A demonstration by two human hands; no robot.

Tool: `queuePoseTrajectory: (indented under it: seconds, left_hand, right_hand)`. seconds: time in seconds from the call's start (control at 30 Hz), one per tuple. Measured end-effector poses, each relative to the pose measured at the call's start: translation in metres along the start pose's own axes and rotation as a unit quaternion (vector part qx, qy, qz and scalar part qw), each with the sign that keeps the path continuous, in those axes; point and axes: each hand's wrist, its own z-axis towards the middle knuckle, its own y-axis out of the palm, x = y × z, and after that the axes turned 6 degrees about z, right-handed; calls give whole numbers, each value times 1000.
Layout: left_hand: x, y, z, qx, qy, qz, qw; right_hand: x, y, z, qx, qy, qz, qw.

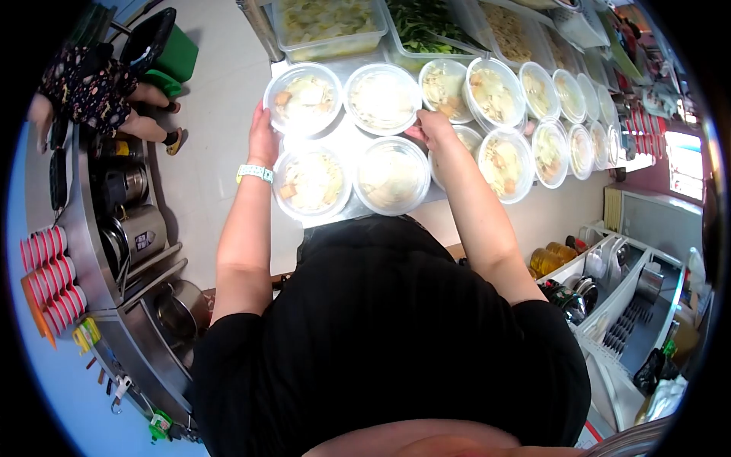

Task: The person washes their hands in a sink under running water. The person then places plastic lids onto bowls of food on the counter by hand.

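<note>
Round clear plastic bowls with lids and pale food inside stand in rows on a bright work surface point(350, 141). My left hand point(263, 143), a pale watch on its wrist, grips the outer side of the far-left bowl point(304, 99); its fingers are partly hidden behind the rim. Beside that bowl stands another bowl point(382, 99), its right edge held by the curled fingers of my right hand point(432, 129). Nearer my body are a front-left bowl point(312, 181) and a front-middle bowl point(391, 175). To the right, a stacked bowl point(495, 93) sits above others.
Large tubs of chopped vegetables point(331, 23) and leafy greens point(426, 27) line the back. Another person point(91, 91) stands at far left near a green bin point(179, 53). Steel shelves with pots point(145, 236) are on the left, a white rack point(632, 305) at lower right.
</note>
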Motion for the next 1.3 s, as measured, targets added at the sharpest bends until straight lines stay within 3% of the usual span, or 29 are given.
queuePoseTrajectory:
  seconds: [0.33,0.43,0.53,0.67,0.7,0.73,0.8,0.87,0.9,0.93,0.97,1.0,1.03,1.07,1.13,1.3]
  left_hand:
    - [1,8,-4,5,-4,-15,1000]
    - [-2,2,-4,10,-14,-15,1000]
    - [-1,-21,-13,1,-30,-6,1000]
    - [-4,-45,-57,-10,-19,35,999]
    - [-12,-51,-72,-40,5,30,999]
    - [-20,-56,-87,-71,30,25,997]
    - [-31,-46,-118,-76,60,62,993]
    - [-34,-25,-137,-5,63,72,995]
    - [-37,-18,-140,-3,61,72,996]
    - [-39,-11,-140,30,63,47,996]
    - [-39,-8,-138,62,66,22,996]
    - [-41,-9,-136,62,67,21,996]
    - [-44,-9,-134,69,79,43,994]
    - [-46,-11,-132,74,91,65,991]
    - [-45,-14,-130,66,78,69,992]
    - [-30,-24,-113,76,50,14,996]
  right_hand:
    - [0,-1,0,5,13,26,1000]
    - [2,-7,-5,-13,-14,33,999]
    - [-3,-12,-21,-56,24,27,998]
    - [7,-22,-48,-37,-45,-60,997]
    - [14,-29,-51,-23,-172,-204,964]
    - [17,-29,-62,-10,-296,-338,893]
    - [28,-36,-87,-32,-338,-334,879]
    - [39,-46,-102,-55,-342,-247,905]
    - [46,-49,-109,-85,-274,-131,949]
    - [46,-51,-120,-86,-274,-131,949]
    - [44,-53,-131,-69,-197,25,978]
    - [43,-54,-139,-50,-113,181,976]
    - [43,-64,-138,-63,-90,221,969]
    - [40,-67,-138,-63,-90,221,969]
    - [23,-65,-147,-60,-99,375,920]
    - [-13,-63,-125,-25,-65,454,888]
